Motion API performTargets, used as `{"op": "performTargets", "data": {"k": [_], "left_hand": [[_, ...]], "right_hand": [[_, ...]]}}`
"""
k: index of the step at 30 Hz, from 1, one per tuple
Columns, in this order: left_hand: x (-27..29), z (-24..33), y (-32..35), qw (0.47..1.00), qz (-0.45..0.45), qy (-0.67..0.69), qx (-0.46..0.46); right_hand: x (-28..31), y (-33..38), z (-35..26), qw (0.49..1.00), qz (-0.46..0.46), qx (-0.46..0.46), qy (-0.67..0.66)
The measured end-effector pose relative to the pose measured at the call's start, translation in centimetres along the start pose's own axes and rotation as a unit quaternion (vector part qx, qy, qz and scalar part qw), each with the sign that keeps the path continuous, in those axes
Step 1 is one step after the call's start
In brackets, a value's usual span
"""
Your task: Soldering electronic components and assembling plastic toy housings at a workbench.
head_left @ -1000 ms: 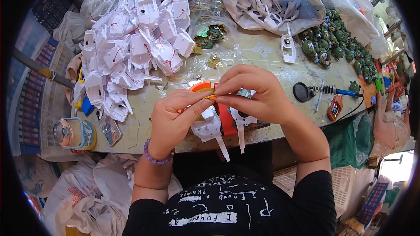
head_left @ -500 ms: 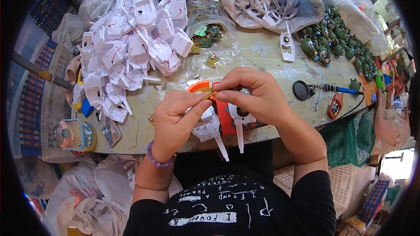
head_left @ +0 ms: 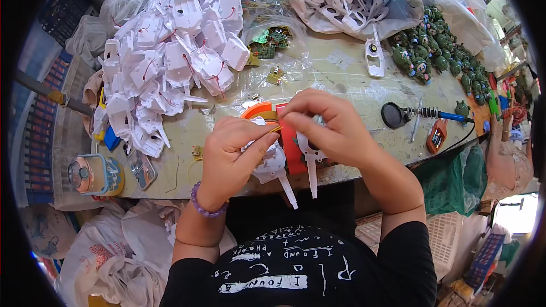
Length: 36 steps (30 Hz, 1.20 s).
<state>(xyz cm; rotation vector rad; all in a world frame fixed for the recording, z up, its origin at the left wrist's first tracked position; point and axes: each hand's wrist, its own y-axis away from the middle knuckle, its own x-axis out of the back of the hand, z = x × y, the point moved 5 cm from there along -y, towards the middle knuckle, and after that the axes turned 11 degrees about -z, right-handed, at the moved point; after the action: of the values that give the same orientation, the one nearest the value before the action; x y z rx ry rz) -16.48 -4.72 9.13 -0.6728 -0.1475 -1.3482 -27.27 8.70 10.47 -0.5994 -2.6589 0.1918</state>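
My left hand (head_left: 236,148), with a purple bead bracelet at the wrist, pinches a thin yellow wire (head_left: 276,128) between thumb and forefinger. Close beside its tip, my right hand (head_left: 330,128) has thumb and fingers bent together in a pinch; whatever is between them is too small to make out. Under the left hand lies a white plastic housing (head_left: 269,166) with a narrow stem toward me. A second white housing (head_left: 311,156) lies below the right hand, partly covered by it. Between the two is a red block-like thing (head_left: 291,153), and an orange ring (head_left: 257,110) shows behind the fingers.
White housings with red wires (head_left: 170,57) are heaped at the left. A bag of white parts (head_left: 352,5) and many green figures (head_left: 432,45) are at the far right. A soldering iron (head_left: 452,117) rests in its coiled stand. A cup (head_left: 94,175) and phone (head_left: 142,170) sit left.
My right fingertips have drawn slightly away from the wire at the left fingertips. The left hand keeps its pinch and has barely moved.
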Motion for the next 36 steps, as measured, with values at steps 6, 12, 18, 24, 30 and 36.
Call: {"op": "performTargets", "data": {"k": [6, 12, 18, 24, 30, 36], "left_hand": [[-0.4, -0.4, 0.3, 0.998, 0.021, -0.06, 0.015], [-1.2, 0.4, 0.5, 0.989, 0.023, -0.148, -0.003], [-0.4, -0.1, 1.2, 0.981, 0.038, -0.193, -0.003], [-2.1, 1.6, -0.1, 0.98, -0.056, -0.193, 0.0], [-3.0, 2.0, -1.3, 0.97, -0.078, -0.228, -0.019], [-3.0, 2.0, -1.7, 0.974, -0.068, -0.216, -0.005]], "right_hand": [[0.2, 3.3, 0.6, 0.938, -0.019, -0.017, 0.345], [-0.2, 5.3, -0.3, 0.926, -0.048, -0.024, 0.373], [0.7, 6.7, -0.3, 0.879, -0.048, 0.009, 0.474], [0.7, 5.9, 0.8, 0.893, -0.063, 0.076, 0.439], [1.2, 5.3, 1.0, 0.888, -0.057, 0.116, 0.442], [3.8, 8.4, 0.9, 0.928, 0.129, 0.101, 0.336]]}}
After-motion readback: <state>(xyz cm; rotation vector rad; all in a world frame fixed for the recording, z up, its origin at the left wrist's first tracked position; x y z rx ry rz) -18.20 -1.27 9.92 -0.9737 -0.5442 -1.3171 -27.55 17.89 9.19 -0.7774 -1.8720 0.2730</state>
